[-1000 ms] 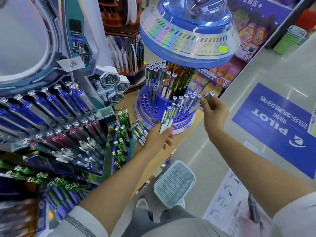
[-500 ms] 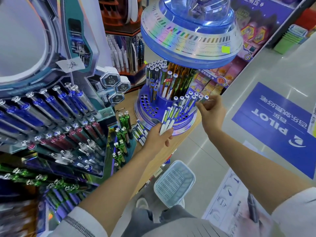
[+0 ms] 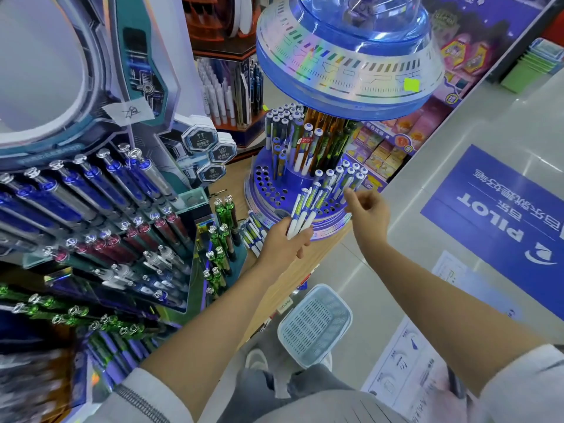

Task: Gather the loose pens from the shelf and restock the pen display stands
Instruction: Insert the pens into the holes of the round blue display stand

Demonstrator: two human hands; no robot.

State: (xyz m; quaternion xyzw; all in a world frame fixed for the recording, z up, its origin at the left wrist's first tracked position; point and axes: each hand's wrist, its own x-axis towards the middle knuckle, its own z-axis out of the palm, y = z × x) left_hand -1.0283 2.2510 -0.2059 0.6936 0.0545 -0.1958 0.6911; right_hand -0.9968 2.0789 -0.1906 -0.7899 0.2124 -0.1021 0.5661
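Blue floor sign (image 3: 500, 215) reads PILOT; its Chinese looks illegible.

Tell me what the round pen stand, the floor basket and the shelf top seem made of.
Round pen stand: glossy blue plastic, moulded with rows of holes. Floor basket: pale matte plastic, with moulded slots. Shelf top: tan wood grain, possibly laminate; cannot tell which.
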